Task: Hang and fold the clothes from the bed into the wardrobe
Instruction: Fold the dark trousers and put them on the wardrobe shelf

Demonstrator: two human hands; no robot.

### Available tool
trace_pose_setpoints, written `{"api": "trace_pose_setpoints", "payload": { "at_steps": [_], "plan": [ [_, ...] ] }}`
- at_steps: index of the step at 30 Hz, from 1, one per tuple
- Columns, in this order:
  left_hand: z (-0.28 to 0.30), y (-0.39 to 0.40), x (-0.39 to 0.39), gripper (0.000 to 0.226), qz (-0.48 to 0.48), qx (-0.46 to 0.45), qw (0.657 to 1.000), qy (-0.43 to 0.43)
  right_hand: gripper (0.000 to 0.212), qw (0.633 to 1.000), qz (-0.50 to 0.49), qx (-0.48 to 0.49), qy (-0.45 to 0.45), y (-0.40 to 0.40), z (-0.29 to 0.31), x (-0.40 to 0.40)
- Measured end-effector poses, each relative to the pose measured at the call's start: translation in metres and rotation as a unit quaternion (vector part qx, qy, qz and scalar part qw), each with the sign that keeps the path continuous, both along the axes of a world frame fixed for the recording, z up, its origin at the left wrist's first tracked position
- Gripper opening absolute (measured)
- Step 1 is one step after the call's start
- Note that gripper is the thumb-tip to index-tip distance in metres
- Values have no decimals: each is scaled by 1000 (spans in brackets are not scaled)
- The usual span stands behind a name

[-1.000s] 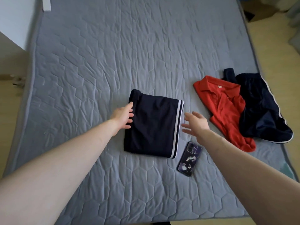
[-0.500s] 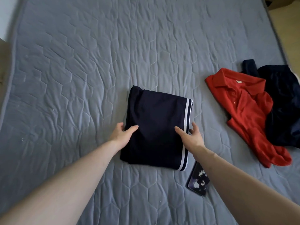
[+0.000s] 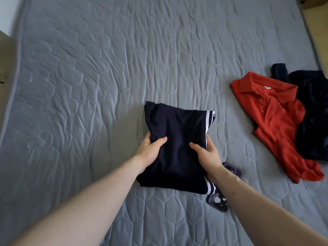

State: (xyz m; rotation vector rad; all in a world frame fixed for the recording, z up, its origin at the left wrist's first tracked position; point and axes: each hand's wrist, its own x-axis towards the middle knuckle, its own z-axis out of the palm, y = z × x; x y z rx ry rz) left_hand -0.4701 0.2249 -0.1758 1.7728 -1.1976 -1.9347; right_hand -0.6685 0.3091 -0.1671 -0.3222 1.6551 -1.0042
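Note:
A folded navy garment with white side stripes (image 3: 179, 132) lies in the middle of the grey quilted bed (image 3: 106, 68). My left hand (image 3: 150, 150) grips its left edge, thumb on top and fingers underneath. My right hand (image 3: 205, 155) grips its right striped edge the same way. The near part of the garment is raised slightly off the bed between my hands. A red polo shirt (image 3: 276, 121) lies spread at the right, partly over a dark navy garment (image 3: 314, 112).
A phone in a purple patterned case (image 3: 218, 201) lies on the bed just under my right forearm, beside the garment's near corner. The bed's left edge (image 3: 14, 71) meets a pale wall. Yellowish floor shows past the bed's right edge.
Both hands moved in from beside the folded garment and closed on its two side edges. The garment's sides are now bunched inward and its near part is lifted.

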Motion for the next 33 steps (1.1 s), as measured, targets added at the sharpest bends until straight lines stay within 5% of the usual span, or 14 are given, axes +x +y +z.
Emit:
{"api": "trace_pose_setpoints", "payload": {
  "at_steps": [8, 19, 27, 33],
  "plan": [
    [97, 76, 56, 54, -8, -1, 999, -53, 49, 998, 59, 2, 14, 55, 118, 61],
    [346, 153, 196, 52, -15, -73, 996, -55, 46, 996, 89, -12, -5, 130, 356, 189],
    [477, 208, 282, 55, 82, -132, 984, -90, 42, 968, 224, -108, -33, 138, 454, 260],
    [532, 259, 346, 50, 242, -155, 952, -108, 45, 922, 347, -162, -49, 124, 498, 325]
  ]
}}
